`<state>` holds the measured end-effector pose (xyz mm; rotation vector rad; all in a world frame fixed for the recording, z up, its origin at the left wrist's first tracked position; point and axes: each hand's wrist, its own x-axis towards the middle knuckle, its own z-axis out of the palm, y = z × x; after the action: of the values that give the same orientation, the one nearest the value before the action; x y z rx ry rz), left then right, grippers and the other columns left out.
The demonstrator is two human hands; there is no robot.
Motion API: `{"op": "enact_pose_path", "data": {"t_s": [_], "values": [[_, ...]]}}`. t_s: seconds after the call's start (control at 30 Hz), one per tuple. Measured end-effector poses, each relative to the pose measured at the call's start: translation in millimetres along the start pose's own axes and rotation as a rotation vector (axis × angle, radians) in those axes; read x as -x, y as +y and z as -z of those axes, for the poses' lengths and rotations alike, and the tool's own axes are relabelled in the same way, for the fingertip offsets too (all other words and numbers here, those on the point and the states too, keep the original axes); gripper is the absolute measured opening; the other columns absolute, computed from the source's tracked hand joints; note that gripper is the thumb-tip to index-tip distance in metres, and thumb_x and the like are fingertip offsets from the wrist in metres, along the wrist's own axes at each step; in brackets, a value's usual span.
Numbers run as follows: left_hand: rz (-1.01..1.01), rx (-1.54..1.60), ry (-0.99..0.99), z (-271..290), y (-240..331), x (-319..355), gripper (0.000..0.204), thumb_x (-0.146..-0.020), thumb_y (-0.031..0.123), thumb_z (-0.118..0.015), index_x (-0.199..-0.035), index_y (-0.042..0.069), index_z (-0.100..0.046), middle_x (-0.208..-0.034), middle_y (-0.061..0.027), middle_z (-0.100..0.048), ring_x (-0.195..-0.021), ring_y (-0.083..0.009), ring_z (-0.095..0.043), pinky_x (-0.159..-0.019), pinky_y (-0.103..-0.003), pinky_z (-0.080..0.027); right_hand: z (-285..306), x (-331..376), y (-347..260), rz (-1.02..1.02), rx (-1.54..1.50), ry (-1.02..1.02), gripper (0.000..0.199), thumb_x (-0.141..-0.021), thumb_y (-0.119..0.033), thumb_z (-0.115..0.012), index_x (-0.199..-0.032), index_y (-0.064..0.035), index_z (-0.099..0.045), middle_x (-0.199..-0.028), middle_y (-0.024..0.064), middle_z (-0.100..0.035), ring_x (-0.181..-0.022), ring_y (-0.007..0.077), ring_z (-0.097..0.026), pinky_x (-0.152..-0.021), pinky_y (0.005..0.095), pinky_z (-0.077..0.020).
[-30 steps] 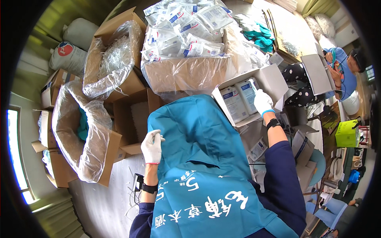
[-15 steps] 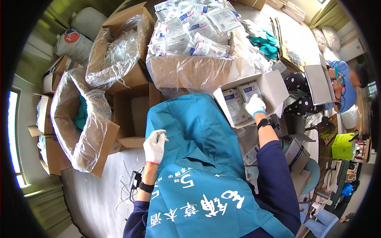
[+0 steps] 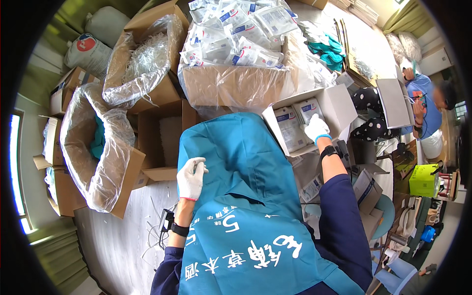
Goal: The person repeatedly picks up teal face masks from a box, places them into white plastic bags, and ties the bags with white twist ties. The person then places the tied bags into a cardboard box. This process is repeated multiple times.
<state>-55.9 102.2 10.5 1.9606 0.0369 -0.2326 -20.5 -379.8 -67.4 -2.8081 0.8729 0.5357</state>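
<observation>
My left hand (image 3: 191, 179), in a white knitted glove, hovers over the lap of my blue-green apron (image 3: 236, 147). Its fingers are loosely bent and apart, with nothing in them. My right hand (image 3: 317, 129), gloved in white with a blue cuff, reaches into an open carton (image 3: 339, 110), white inside. Its fingers are closed at the lower end of a flat white packet (image 3: 309, 106) with blue print; the glove hides the exact grip. Beside it in the same carton lies another white packet (image 3: 290, 129).
Ahead, a large plastic-lined carton (image 3: 236, 83) is heaped with similar packets. On the left stand a lined carton (image 3: 132, 162) with teal cloth inside, a carton of clear plastic strips (image 3: 147, 59) and an open brown carton (image 3: 167, 132). At the right, another person (image 3: 424, 105) handles a carton (image 3: 393, 103).
Both of my hands stay almost where they were, the right one still at the packet. The whole view has shifted slightly. The other person's arm near the carton has moved upward.
</observation>
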Motion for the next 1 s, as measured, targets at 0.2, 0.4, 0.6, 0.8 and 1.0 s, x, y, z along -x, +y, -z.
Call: {"op": "enact_pose_path", "data": {"t_s": [0.2, 0.4, 0.6, 0.8, 1.0], "values": [[0.018, 0.020, -0.002, 0, -1, 1, 0.019, -0.100, 0.008, -0.056, -0.109, -0.002, -0.069, -0.083, -0.0065, -0.069, -0.076, -0.0117, -0.068, -0.073, -0.025, -0.053, -2, 0, -3, 0.018, 0.003, 0.007, 0.053, -0.089, -0.029, -0.066, -0.127, 0.0041, -0.051, -0.116, 0.0256, -0.069, -0.110, 0.0391, -0.068, -0.093, 0.0460, -0.0544], [0.027, 0.021, -0.040, -3, 4, 0, 0.018, -0.099, 0.007, -0.057, -0.110, -0.002, -0.068, -0.084, -0.0061, -0.070, -0.076, -0.0111, -0.068, -0.072, -0.024, -0.052, -29, -4, -6, 0.021, 0.194, 0.100, 0.031, -0.093, -0.015, -0.055, -0.118, 0.0026, -0.055, -0.101, 0.0267, -0.072, -0.097, 0.0412, -0.072, -0.081, 0.0504, -0.0573], [0.057, 0.006, -0.047, 0, 18, 8, 0.020, -0.099, 0.005, -0.056, -0.113, -0.003, -0.067, -0.089, -0.0085, -0.071, -0.083, -0.0113, -0.068, -0.079, -0.025, -0.053, 27, 17, -8, 0.023, 0.034, 0.327, 0.017, -0.089, -0.015, -0.058, -0.100, -0.0021, -0.061, -0.091, 0.0193, -0.072, -0.085, 0.0397, -0.071, -0.077, 0.0478, -0.0554], [-0.144, 0.000, 0.032, -22, 25, 0, 0.029, -0.093, 0.008, -0.066, -0.121, 0.000, -0.065, -0.108, -0.0133, -0.072, -0.099, -0.0194, -0.071, -0.090, -0.031, -0.054, 75, 107, -2, 0.363, -0.942, 0.144, 0.011, -0.085, -0.009, -0.060, -0.091, -0.0010, -0.066, -0.080, 0.0045, -0.063, -0.071, 0.0138, -0.058, -0.066, 0.0312, -0.0485], [-0.052, 0.221, -0.112, -39, 79, -15, 0.079, -0.084, 0.024, -0.079, -0.147, -0.001, -0.038, -0.140, -0.0228, -0.056, -0.128, -0.0324, -0.058, -0.108, -0.040, -0.045, 68, 188, -97, 0.498, -1.243, -0.053, 0.021, -0.087, -0.002, -0.056, -0.105, 0.0004, -0.067, -0.080, -0.0029, -0.059, -0.070, 0.0047, -0.049, -0.062, 0.0242, -0.0427]]}}
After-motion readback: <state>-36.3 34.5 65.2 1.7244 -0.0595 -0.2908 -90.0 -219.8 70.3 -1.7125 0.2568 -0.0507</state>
